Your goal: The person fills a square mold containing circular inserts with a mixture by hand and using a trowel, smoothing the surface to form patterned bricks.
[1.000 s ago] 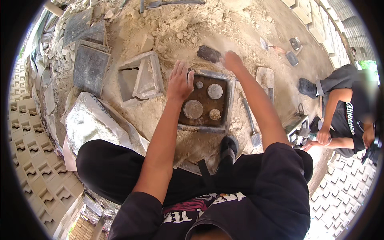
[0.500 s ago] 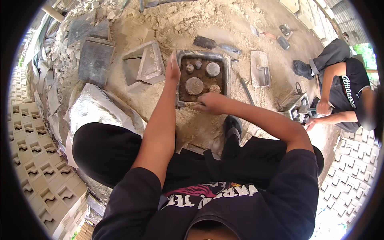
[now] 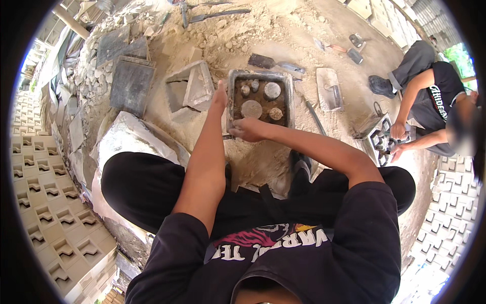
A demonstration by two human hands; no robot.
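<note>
A square mould box with a dark metal rim lies on the sandy ground in front of me. Brown sandy material fills it, with round grey discs and smaller round knobs standing in it. Beside the left rim, my left hand is held edge-on, its fingers straight and together, with nothing in it. At the near left corner, my right hand lies over the near rim, fingers curled. Whatever its fingers pinch, if anything, is hidden.
A broken block and dark slabs lie left. A trowel is beyond the box; a plastering float and a bar lie right. At far right a person handles a metal mould. Blocks are stacked left.
My right hand has slid left along the near rim to the corner. My left hand stays beside the left rim. The whole view has shifted slightly.
</note>
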